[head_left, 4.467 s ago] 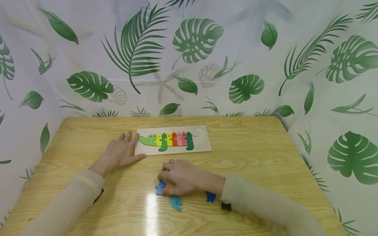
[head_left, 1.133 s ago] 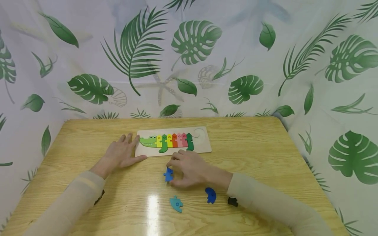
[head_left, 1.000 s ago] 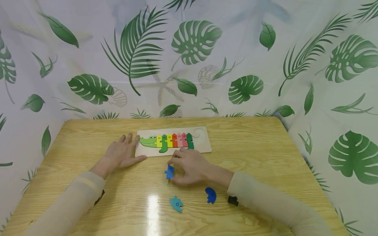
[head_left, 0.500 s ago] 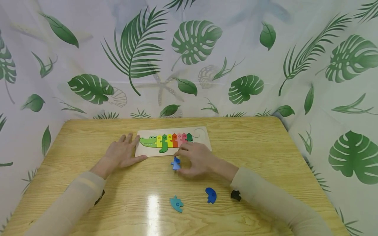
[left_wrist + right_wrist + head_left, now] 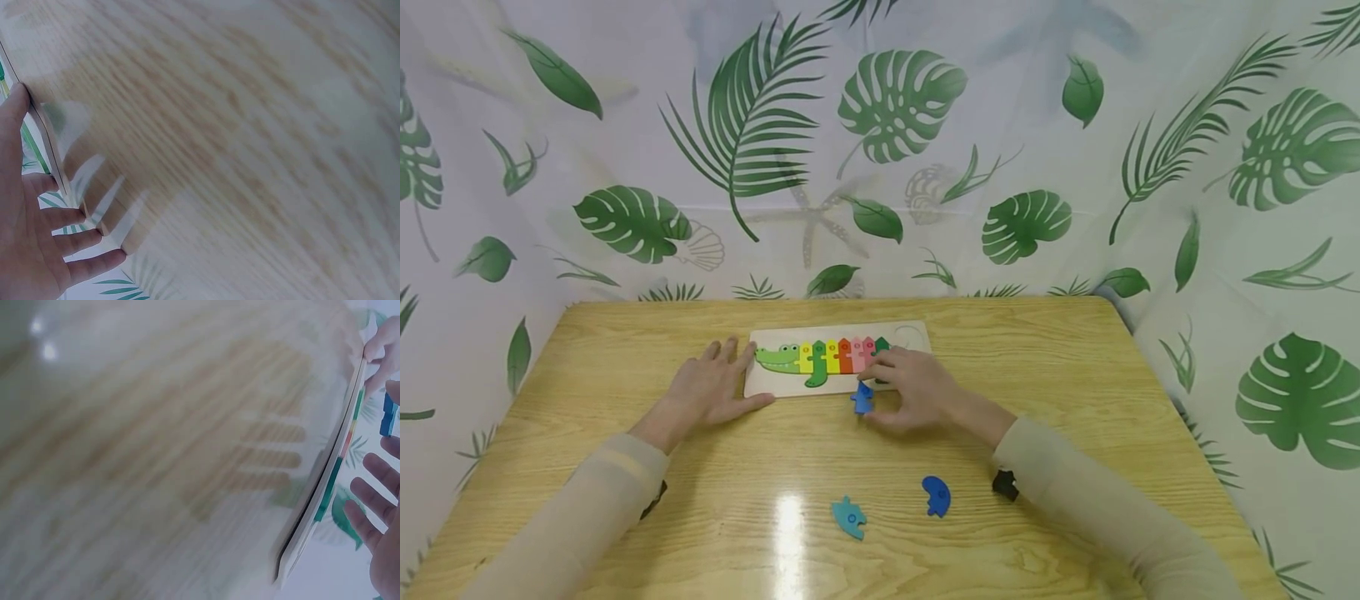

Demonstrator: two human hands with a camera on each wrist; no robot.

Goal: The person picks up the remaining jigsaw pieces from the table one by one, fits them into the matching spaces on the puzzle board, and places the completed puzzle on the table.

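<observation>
My right hand [image 5: 921, 387] pinches a blue puzzle piece [image 5: 862, 400] between thumb and fingers, at the front edge of the wooden puzzle board [image 5: 790, 387]. In the right wrist view the blue piece [image 5: 389, 415] hangs between thumb and index finger, clear of the table, the other fingers spread. On the board lies a crocodile of green, yellow, red and pink pieces; its dark green leg is partly hidden by the right hand. A bare curled tail outline shows at the right end. My left hand [image 5: 707, 387] lies spread, thumb and fingertips touching the board's left end.
A light-blue puzzle piece [image 5: 848, 518] and a dark-blue curved piece [image 5: 936, 497] lie on the wooden table [image 5: 715, 517] nearer to me. A leaf-printed cloth [image 5: 917, 250] stands behind the table's far edge.
The right hand has picked the blue piece up off the table and carried it right and away from me, up to the board. The left hand and the board have stayed in place.
</observation>
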